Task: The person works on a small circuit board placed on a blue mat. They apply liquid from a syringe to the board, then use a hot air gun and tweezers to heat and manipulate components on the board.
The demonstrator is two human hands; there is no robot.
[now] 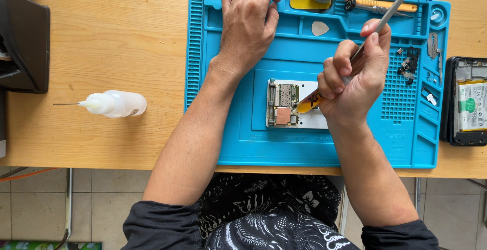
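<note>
Right hand (pixel 355 75) fingers (pixel 332 70) clenched around slim metal tool (pixel 388 14) over circuit board (pixel 282 104); left hand (pixel 248 24) curled, empty.

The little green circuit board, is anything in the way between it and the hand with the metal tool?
Nothing visible. The right hand holds the metal tool, and the yellow tip below it already reaches the circuit board on the blue mat. The left hand rests higher up, off to the side.
</note>
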